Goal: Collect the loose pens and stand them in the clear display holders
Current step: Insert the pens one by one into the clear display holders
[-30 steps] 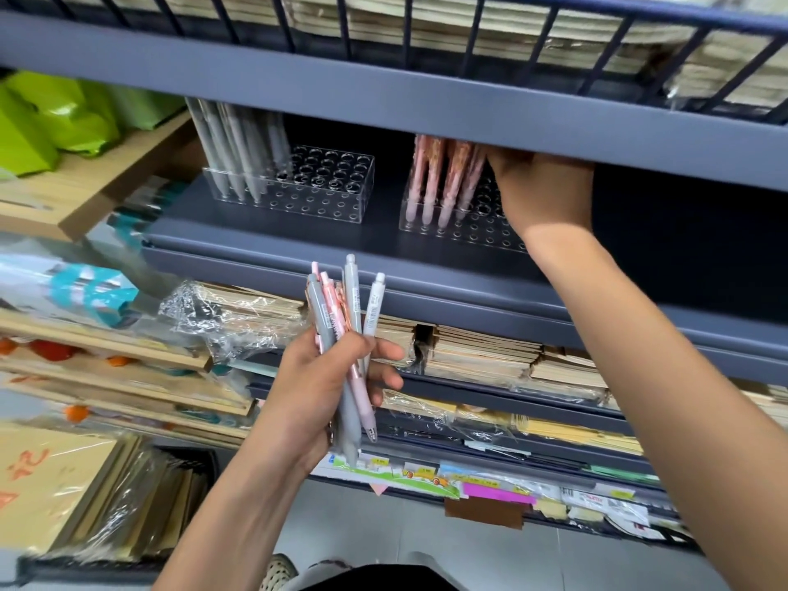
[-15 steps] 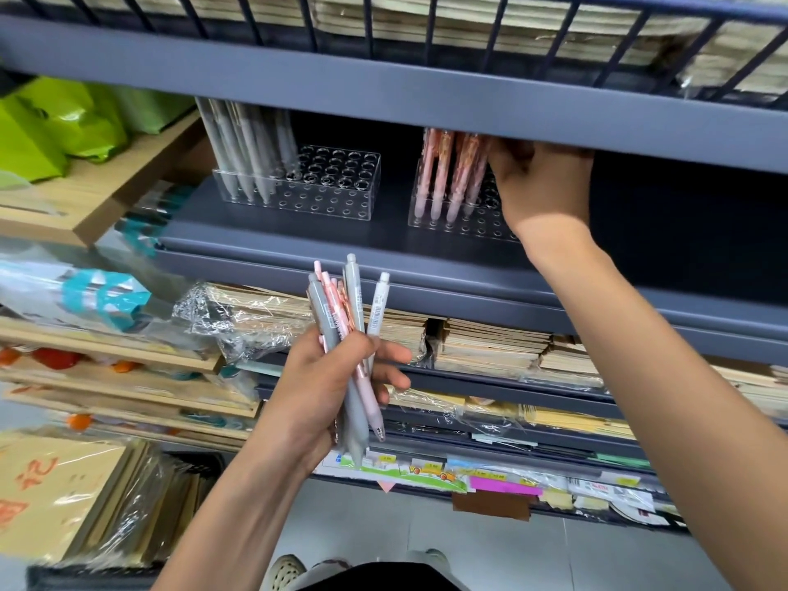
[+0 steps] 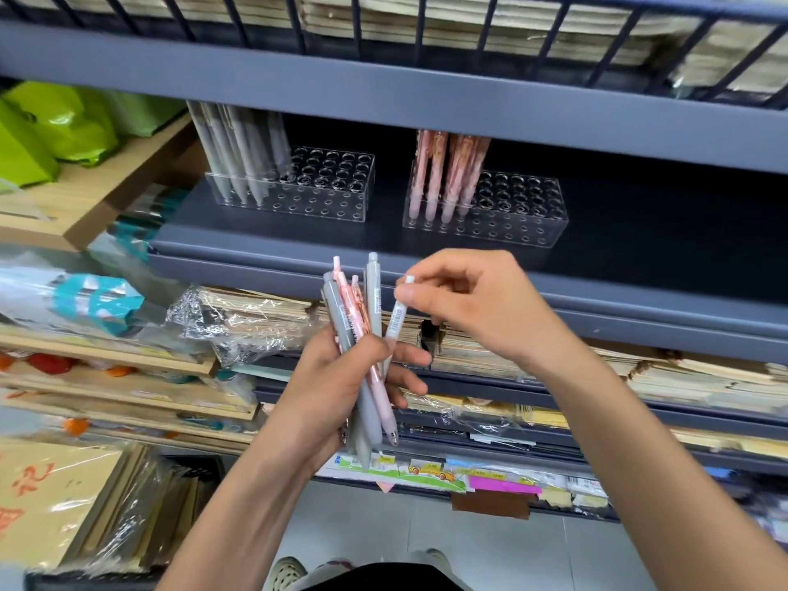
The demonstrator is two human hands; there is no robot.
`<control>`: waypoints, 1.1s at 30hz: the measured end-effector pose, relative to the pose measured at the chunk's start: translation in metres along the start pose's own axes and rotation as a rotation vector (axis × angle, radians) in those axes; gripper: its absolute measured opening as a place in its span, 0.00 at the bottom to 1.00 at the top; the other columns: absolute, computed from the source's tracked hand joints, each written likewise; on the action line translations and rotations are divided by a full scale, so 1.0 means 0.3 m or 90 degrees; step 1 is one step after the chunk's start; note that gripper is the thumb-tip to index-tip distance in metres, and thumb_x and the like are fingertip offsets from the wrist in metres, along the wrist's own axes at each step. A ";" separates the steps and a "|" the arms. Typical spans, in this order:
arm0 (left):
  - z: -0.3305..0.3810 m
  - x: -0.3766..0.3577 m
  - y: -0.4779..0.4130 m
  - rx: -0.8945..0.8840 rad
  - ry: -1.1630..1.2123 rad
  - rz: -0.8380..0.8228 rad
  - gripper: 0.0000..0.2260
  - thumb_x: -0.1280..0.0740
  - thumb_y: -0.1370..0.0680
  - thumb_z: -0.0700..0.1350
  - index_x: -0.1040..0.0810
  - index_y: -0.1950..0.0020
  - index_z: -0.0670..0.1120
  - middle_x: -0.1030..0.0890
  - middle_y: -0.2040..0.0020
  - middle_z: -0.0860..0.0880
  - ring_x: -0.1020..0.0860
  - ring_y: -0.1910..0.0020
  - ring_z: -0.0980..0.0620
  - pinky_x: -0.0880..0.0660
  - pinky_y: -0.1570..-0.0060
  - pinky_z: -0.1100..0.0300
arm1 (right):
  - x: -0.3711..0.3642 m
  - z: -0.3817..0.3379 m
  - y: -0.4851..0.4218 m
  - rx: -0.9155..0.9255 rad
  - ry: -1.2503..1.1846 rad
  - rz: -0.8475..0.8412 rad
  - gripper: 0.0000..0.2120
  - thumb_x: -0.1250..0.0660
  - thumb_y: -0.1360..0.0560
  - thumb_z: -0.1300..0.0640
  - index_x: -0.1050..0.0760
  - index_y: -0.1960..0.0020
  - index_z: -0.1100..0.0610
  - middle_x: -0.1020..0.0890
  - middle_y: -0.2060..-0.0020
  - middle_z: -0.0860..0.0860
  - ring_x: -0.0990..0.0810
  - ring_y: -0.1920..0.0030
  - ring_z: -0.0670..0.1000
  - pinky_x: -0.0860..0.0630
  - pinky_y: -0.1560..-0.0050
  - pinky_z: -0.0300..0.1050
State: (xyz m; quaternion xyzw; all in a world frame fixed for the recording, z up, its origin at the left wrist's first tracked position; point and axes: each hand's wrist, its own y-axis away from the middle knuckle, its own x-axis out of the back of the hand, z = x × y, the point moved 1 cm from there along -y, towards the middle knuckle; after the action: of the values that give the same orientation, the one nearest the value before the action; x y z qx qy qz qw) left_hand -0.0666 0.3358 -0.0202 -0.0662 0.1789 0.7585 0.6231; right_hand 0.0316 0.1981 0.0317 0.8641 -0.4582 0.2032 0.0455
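Pinching white pen (image 3: 397, 318) top, right hand (image 3: 482, 307); left hand (image 3: 337, 379) gripping pen bundle (image 3: 367, 413).

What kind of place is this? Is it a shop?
Most likely a stationery shop. Grey pens and pink pens stand in clear display holders on a metal shelf, plastic-wrapped stacks of paper goods fill the shelf below, and coloured labels line a lower shelf edge.

Left hand (image 3: 337, 377) grips pens (image 3: 372, 300); right hand (image 3: 473, 305) pinches a white pen (image 3: 396, 319).
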 end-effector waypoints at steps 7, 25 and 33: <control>0.007 -0.047 -0.030 0.085 0.082 0.014 0.12 0.40 0.21 0.37 0.20 0.53 0.31 0.15 0.55 0.35 0.15 0.61 0.41 0.19 0.64 0.57 | 0.050 0.019 0.028 0.022 -0.103 0.012 0.05 0.30 0.26 0.64 0.18 0.51 0.63 0.16 0.62 0.53 0.21 0.65 0.47 0.23 0.60 0.37; 0.053 0.133 0.026 -0.005 0.019 0.014 0.06 0.30 0.28 0.45 0.15 0.62 0.47 0.17 0.58 0.38 0.23 0.72 0.49 0.23 0.74 0.57 | -0.102 -0.063 -0.082 0.019 -0.285 0.086 0.12 0.35 0.22 0.65 0.23 0.40 0.58 0.15 0.55 0.57 0.17 0.56 0.51 0.20 0.56 0.45; 0.091 0.318 0.043 -0.041 0.033 0.052 0.02 0.27 0.27 0.43 0.15 0.58 0.45 0.15 0.53 0.38 0.24 0.74 0.49 0.25 0.75 0.58 | -0.285 -0.105 -0.135 -0.031 -0.208 0.013 0.08 0.28 0.28 0.68 0.20 0.49 0.65 0.16 0.63 0.60 0.18 0.65 0.50 0.20 0.61 0.40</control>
State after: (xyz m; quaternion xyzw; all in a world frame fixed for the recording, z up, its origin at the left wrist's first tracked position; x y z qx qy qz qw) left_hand -0.0963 0.4313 -0.0235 -0.0987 0.1727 0.7866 0.5846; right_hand 0.0121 0.2958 0.0314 0.8795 -0.4732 0.0492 -0.0111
